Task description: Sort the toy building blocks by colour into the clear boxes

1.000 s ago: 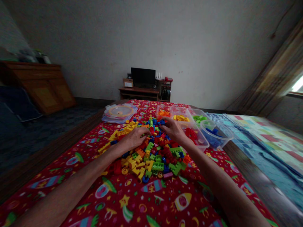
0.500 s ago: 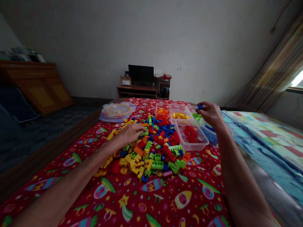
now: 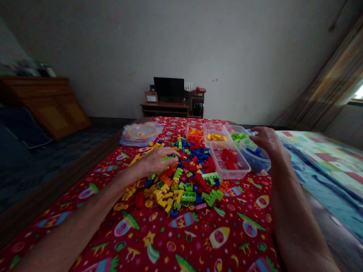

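A heap of small plastic bricks (image 3: 185, 181) in yellow, green, red, blue and orange lies on the red rocket-print cloth (image 3: 181, 241). My left hand (image 3: 157, 161) rests on the far left of the heap, its fingers closed over a green brick (image 3: 170, 158). My right hand (image 3: 266, 139) hovers over the round clear bowl of blue bricks (image 3: 259, 164); its fingers are loosely apart and nothing shows in them.
Clear tubs hold sorted bricks: orange (image 3: 195, 133), yellow (image 3: 215, 137), green (image 3: 238, 136) and red (image 3: 230, 174). A stack of clear lids (image 3: 140, 133) lies at the far left. A patterned blue mat (image 3: 320, 162) lies to the right, a low TV stand (image 3: 170, 107) by the wall.
My right hand lifted a blue brick from the heap, carried it right to the bowl, and now shows nothing in it. My left hand stayed on the heap.
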`<state>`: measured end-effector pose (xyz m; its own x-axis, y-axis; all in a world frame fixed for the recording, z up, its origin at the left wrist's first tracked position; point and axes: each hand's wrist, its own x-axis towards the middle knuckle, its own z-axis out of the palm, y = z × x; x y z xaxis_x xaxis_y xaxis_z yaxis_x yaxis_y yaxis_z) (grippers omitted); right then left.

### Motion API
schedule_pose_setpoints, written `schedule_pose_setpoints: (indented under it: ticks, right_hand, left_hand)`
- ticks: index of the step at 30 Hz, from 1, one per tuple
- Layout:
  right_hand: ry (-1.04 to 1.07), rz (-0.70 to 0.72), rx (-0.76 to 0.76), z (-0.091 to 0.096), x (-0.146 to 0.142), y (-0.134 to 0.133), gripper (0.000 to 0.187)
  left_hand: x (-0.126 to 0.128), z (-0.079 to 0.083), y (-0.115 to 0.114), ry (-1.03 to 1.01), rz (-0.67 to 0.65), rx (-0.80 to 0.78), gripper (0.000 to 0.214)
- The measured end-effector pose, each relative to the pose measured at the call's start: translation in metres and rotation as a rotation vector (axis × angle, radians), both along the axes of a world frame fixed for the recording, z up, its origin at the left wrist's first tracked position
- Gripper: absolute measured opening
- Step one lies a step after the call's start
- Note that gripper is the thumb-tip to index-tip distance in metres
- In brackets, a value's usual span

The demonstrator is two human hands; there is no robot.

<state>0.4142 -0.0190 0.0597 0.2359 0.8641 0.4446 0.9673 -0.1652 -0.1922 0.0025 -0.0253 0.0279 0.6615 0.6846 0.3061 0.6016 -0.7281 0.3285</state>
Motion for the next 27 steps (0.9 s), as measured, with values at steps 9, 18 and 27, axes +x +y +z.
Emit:
schedule_pose_setpoints:
  ticks: [9, 18, 27]
  right_hand:
    - [-0.015, 0.278, 0.104, 0.024, -0.085, -0.021, 0.032]
    - [-0.098, 0.405, 0.025, 0.012, -0.115, -0.019, 0.028]
    - [-0.117, 0.809, -0.191, -0.013, -0.171, -0.032, 0.02]
  left_hand:
    - [0.069, -0.023, -0.097, 0.281, -0.496, 0.211, 0.042]
    - [0.059, -0.028, -0.062, 0.291, -0.293, 0.413, 0.021]
    - [0.025, -0.015, -0.018, 0.12, -0.195, 0.2, 0.029]
